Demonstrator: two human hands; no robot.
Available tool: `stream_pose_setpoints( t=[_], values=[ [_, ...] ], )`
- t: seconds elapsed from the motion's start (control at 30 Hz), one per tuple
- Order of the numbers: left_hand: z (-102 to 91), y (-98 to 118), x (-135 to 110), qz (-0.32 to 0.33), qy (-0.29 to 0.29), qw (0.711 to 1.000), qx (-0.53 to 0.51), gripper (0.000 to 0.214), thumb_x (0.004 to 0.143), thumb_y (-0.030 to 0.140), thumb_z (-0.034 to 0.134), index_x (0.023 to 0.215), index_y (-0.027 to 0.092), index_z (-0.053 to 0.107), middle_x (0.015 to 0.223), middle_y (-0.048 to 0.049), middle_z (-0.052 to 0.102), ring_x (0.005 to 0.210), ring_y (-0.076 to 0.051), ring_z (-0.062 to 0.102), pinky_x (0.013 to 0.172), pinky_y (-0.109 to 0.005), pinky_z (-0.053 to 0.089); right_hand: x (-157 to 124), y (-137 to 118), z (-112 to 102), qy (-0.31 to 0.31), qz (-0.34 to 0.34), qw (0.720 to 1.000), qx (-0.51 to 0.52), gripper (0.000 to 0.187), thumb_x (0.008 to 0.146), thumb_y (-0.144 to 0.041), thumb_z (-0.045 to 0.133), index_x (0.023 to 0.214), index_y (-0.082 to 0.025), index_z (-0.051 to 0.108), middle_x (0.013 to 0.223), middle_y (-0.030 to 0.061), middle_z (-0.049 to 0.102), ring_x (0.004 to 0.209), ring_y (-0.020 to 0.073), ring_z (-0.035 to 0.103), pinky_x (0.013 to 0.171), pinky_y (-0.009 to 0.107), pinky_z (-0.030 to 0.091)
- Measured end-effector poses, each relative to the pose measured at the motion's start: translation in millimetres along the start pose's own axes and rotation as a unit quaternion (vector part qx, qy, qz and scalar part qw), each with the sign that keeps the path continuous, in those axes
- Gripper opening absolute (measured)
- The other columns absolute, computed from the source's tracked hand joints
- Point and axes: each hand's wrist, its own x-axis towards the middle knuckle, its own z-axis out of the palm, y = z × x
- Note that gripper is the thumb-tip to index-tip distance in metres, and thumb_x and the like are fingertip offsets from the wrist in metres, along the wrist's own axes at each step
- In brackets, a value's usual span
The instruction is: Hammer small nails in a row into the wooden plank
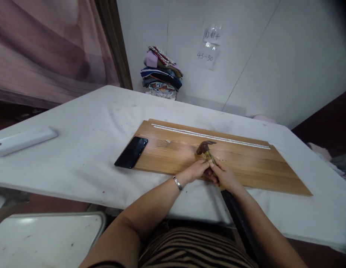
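My right hand (pixel 223 174) is closed round the handle of a claw hammer (pixel 208 150), just below its rusty head. The head is over the middle of a wooden board (pixel 256 163), and the dark lower handle runs back toward my body. Close against it on the left, my left hand (pixel 198 169) has its fingers bent in; the hammer and my right hand partly hide them, so what they hold cannot be made out. A small pile of nails (pixel 167 142) lies on the board to the left. A short row of small dark points (pixel 223 160) shows right of the hammer.
A black phone (pixel 131 152) rests over the board's left end. Two white measuring strips (pixel 212 137) run along its far edge. On the white-covered table (pixel 86 149) lies a long white object (pixel 24 140). Folded cloths (pixel 161 74) are stacked by the wall; a white stool (pixel 44 238) stands lower left.
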Motion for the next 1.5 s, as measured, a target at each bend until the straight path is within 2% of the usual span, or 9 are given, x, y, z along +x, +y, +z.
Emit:
stream_pose_setpoints(
  t=[0.13, 0.27, 0.4, 0.63, 0.97, 1.23, 1.5],
  values=[
    [0.4, -0.2, -0.3, 0.002, -0.022, 1.0, -0.006, 0.052, 0.074, 0.062, 0.061, 0.09, 0.014, 0.051, 0.063, 0.0004, 0.055, 0.058, -0.016, 0.061, 0.066, -0.036, 0.051, 0.6, -0.1, -0.2, 0.009, -0.014, 1.0, 0.004, 0.032, 0.084, -0.051, 0.047, 0.092, -0.02, 0.051, 0.057, -0.007, 0.049, 0.032, 0.006, 0.039, 0.03, 0.019, 0.032],
    [-0.2, -0.6, -0.7, 0.002, 0.0, 1.0, -0.005, 0.051, 0.074, 0.062, 0.061, 0.087, 0.014, 0.051, 0.062, 0.0016, 0.052, 0.059, -0.014, 0.06, 0.068, -0.034, 0.051, 1.2, -0.3, -0.9, -0.005, 0.0, 1.0, 0.0, 0.033, 0.083, -0.052, 0.047, 0.087, -0.02, 0.049, 0.057, -0.0073, 0.048, 0.032, 0.0057, 0.039, 0.029, 0.019, 0.032],
    [-1.4, -1.5, 0.6, 0.006, -0.011, 1.0, -0.001, 0.049, 0.074, 0.06, 0.062, 0.088, 0.013, 0.053, 0.062, 0.0016, 0.052, 0.059, -0.014, 0.059, 0.07, -0.034, 0.05, 0.2, -1.3, -1.3, 0.005, -0.005, 1.0, -0.006, 0.034, 0.083, -0.053, 0.046, 0.089, -0.02, 0.049, 0.058, -0.0073, 0.048, 0.033, 0.006, 0.04, 0.03, 0.02, 0.033],
    [-4.3, -5.4, 3.8, 0.005, 0.01, 1.0, 0.009, 0.05, 0.076, 0.061, 0.06, 0.088, 0.013, 0.054, 0.062, 0.0015, 0.053, 0.058, -0.012, 0.058, 0.068, -0.032, 0.05, 2.2, 2.5, -2.2, 0.0, -0.004, 1.0, -0.014, 0.034, 0.083, -0.053, 0.046, 0.088, -0.019, 0.05, 0.058, -0.0074, 0.048, 0.032, 0.0057, 0.04, 0.029, 0.019, 0.032],
    [-1.4, -1.8, 1.2, 0.002, -0.01, 1.0, -0.01, 0.05, 0.073, 0.061, 0.063, 0.085, 0.013, 0.053, 0.06, 0.0017, 0.052, 0.056, -0.012, 0.058, 0.066, -0.032, 0.051, 1.3, 3.8, -1.2, 0.004, -0.004, 1.0, 0.008, 0.036, 0.083, -0.053, 0.047, 0.094, -0.019, 0.05, 0.059, -0.0078, 0.048, 0.031, 0.005, 0.039, 0.028, 0.018, 0.032],
    [-2.6, -2.5, 1.9, 0.007, 0.003, 1.0, -0.002, 0.05, 0.073, 0.061, 0.063, 0.083, 0.014, 0.051, 0.061, 0.002, 0.052, 0.056, -0.012, 0.058, 0.066, -0.032, 0.051, 2.9, 4.5, -3.1, 0.0, -0.004, 1.0, -0.006, 0.036, 0.084, -0.053, 0.046, 0.096, -0.019, 0.051, 0.059, -0.0072, 0.049, 0.032, 0.0051, 0.041, 0.029, 0.018, 0.032],
    [-1.3, -1.1, 0.5, 0.005, -0.004, 1.0, 0.005, 0.048, 0.076, 0.059, 0.06, 0.085, 0.013, 0.054, 0.062, -0.0002, 0.054, 0.058, -0.014, 0.059, 0.067, -0.033, 0.05, 1.4, 0.5, -1.9, 0.003, -0.018, 1.0, -0.008, 0.033, 0.085, -0.051, 0.046, 0.091, -0.019, 0.051, 0.057, -0.0072, 0.048, 0.034, 0.0054, 0.04, 0.03, 0.018, 0.032]
  ],
)
